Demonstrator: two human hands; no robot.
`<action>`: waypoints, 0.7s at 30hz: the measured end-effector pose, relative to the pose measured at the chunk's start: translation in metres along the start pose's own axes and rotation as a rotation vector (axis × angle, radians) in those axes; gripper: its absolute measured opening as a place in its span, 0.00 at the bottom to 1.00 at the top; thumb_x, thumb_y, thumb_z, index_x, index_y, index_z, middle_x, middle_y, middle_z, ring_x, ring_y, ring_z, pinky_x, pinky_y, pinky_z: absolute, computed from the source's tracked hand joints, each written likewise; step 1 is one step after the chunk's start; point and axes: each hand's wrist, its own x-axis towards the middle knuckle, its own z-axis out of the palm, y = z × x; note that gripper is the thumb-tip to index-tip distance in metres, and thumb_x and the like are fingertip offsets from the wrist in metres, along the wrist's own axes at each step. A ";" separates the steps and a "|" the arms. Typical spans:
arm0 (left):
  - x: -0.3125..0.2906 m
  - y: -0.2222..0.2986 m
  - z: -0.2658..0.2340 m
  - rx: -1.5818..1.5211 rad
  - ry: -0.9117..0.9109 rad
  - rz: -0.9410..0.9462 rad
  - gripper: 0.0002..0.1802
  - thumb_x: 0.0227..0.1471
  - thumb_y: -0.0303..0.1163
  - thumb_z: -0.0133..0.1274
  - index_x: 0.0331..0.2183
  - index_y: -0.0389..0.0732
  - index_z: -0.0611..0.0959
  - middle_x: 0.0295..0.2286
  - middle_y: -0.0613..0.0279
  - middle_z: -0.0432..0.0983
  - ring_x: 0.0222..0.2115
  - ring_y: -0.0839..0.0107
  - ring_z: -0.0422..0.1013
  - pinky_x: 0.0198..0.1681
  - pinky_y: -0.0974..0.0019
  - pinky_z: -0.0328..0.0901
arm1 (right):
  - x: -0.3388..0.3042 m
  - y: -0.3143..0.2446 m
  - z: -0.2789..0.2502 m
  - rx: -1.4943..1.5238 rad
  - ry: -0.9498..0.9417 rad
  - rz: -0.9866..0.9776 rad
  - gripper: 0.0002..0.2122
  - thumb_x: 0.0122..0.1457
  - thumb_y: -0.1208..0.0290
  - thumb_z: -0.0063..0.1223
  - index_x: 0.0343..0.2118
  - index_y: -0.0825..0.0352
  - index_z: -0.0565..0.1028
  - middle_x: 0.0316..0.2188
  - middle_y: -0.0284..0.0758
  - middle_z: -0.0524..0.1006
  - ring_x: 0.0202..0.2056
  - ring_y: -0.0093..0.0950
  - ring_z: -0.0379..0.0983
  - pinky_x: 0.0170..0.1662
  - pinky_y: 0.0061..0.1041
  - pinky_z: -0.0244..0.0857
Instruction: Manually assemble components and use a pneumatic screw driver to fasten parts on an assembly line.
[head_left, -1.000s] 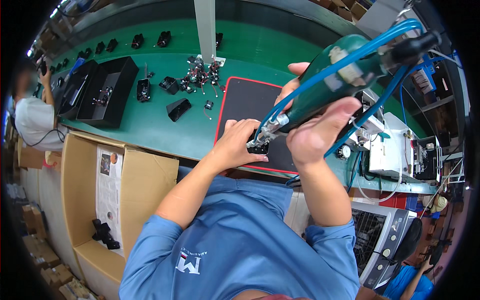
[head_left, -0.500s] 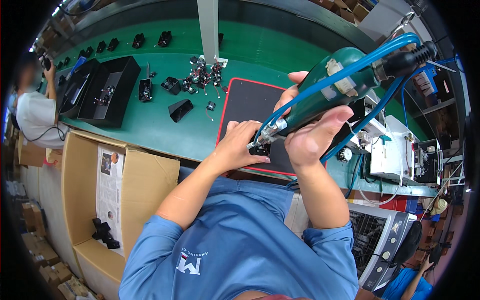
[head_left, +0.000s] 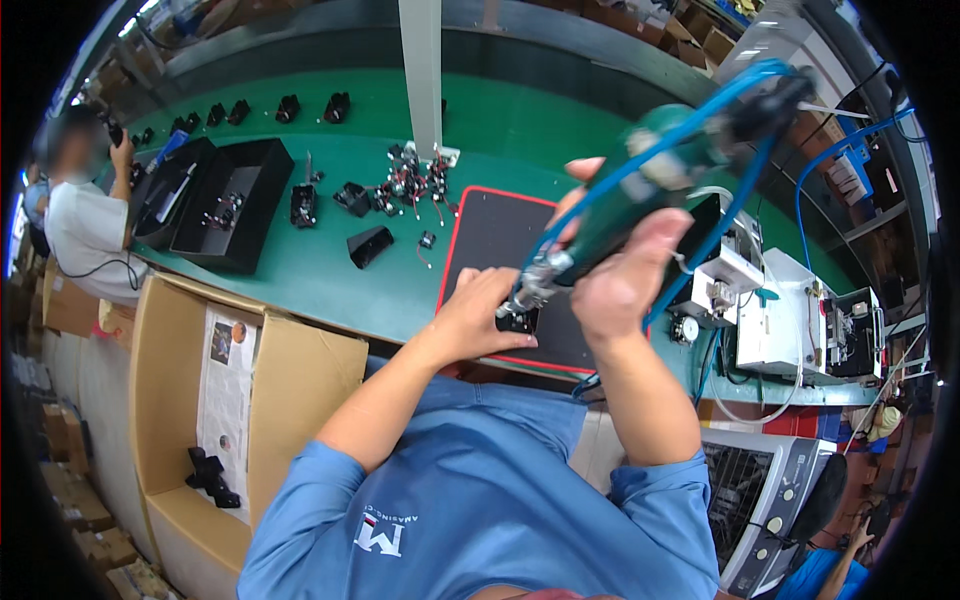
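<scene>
- Since the earlier frame, I see the dark green cylindrical power tool (head_left: 625, 215) turn blurry, its rear end swung leftward; bench and hands sit lower in my view.
- The small black part (head_left: 520, 318) is on the black red-edged mat (head_left: 495, 225), near its front edge, beneath the tool's metal tip; I cannot tell whether they touch.
- Shiny blue hoses (head_left: 742, 190) cross the tool, covering some of it from me.
- Behind the mat stands a pale grey post (head_left: 422, 80), with a heap of wired black parts (head_left: 405, 180) by its foot.
- Left hand (head_left: 475, 315): low, coming in from the left, fingers and thumb narrowed around the part.
- Right hand (head_left: 620, 295): raised, wrapped around the tilted tool, thumb on the near side.
</scene>
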 end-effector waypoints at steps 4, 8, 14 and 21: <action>0.023 -0.005 -0.014 0.015 -0.039 -0.031 0.51 0.38 0.44 0.74 0.62 0.42 0.70 0.50 0.54 0.73 0.52 0.53 0.66 0.56 0.52 0.58 | 0.031 -0.072 -0.023 0.133 -0.015 -0.090 0.47 0.65 0.26 0.26 0.61 0.74 0.64 0.27 0.36 0.73 0.25 0.24 0.72 0.27 0.22 0.69; 0.106 -0.038 -0.030 0.221 0.013 -0.063 0.46 0.40 0.40 0.68 0.61 0.41 0.70 0.54 0.50 0.69 0.55 0.50 0.64 0.58 0.48 0.57 | 0.019 -0.083 -0.026 0.097 0.060 -0.215 0.19 0.69 0.66 0.52 0.58 0.67 0.64 0.38 0.37 0.75 0.30 0.24 0.74 0.34 0.25 0.72; 0.219 -0.144 -0.028 0.454 -0.167 -0.324 0.51 0.43 0.32 0.68 0.67 0.43 0.63 0.62 0.49 0.62 0.64 0.49 0.60 0.64 0.46 0.55 | -0.019 -0.039 -0.049 -0.107 0.047 -0.007 0.22 0.61 0.74 0.63 0.55 0.71 0.67 0.40 0.31 0.73 0.38 0.20 0.72 0.45 0.22 0.67; 0.175 -0.134 -0.063 0.340 0.024 -0.021 0.42 0.51 0.25 0.66 0.65 0.43 0.68 0.65 0.51 0.61 0.65 0.54 0.61 0.64 0.52 0.59 | -0.012 -0.033 -0.062 -0.130 0.080 0.075 0.29 0.61 0.75 0.63 0.62 0.70 0.61 0.47 0.37 0.75 0.45 0.24 0.75 0.50 0.29 0.71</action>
